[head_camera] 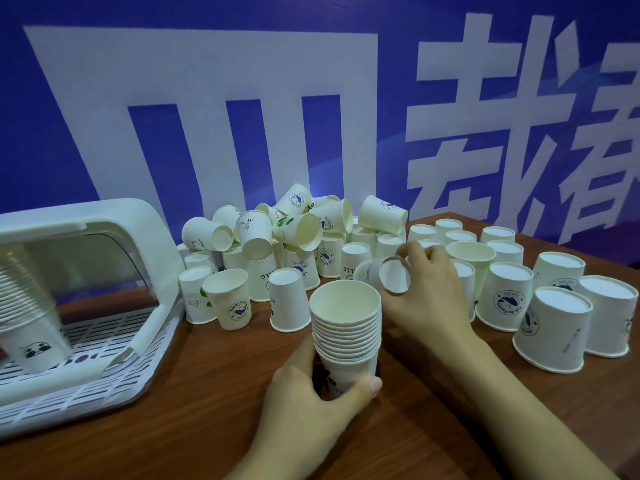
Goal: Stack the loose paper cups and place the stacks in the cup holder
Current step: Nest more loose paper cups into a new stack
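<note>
**One cup in hand, one stack braced, a holder waiting at nine o'clock**

At nine o'clock from the stack stood the cup holder (104, 258), its slatted white tray pushed close so a finished stack had only a short trip. A blurred column of nested cups (27, 306) already lay inside it, which I judge made this a later round of the task.

At the centre, your left hand (304, 393) gripped the stack (346, 327) low on its bottom cup, thumb curled across the front. Holding it at the base kept the open mouth upward and unobstructed, and steadied it against the table (173, 410) for the next cup.

At one o'clock from the stack, your right hand (426, 292) pinched a single cup (388, 271) by its base rim, tipped on its side with the bottom toward you. It probably had to be turned mouth-up before it could nest.

From twelve to three o'clock, the loose cups (502, 292) were mostly upside down, with a tumbled heap (294, 220) at eleven o'clock. Much of the task remained, by my estimate.
</note>
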Demonstrator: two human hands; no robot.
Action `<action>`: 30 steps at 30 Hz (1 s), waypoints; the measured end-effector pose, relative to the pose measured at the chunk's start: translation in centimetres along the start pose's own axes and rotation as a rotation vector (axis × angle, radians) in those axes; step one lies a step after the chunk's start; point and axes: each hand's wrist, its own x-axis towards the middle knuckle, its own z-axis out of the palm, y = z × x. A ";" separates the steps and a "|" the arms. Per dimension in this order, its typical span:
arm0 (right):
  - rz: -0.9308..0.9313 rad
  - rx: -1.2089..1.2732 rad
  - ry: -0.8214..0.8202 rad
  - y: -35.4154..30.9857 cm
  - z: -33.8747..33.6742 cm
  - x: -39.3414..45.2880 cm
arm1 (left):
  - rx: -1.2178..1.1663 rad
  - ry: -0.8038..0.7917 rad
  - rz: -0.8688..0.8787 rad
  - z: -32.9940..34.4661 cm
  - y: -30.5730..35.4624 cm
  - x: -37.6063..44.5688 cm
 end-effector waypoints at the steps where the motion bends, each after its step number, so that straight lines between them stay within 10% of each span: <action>1: -0.007 0.075 0.026 -0.2 -0.1 -0.1 | 0.005 0.002 0.001 0.0 0.0 0.0; 9: -0.015 0.446 0.200 -1.5 -0.8 -0.6 | 0.033 -0.031 -0.021 -0.3 0.3 -0.1; 14: 0.075 1.031 -0.077 -2.1 -2.1 -0.1 | 0.065 0.009 -0.009 -0.1 0.5 -0.1; 30: -0.278 1.277 -0.390 -1.8 -1.7 -0.8 | 0.106 0.064 -0.026 0.1 0.3 0.0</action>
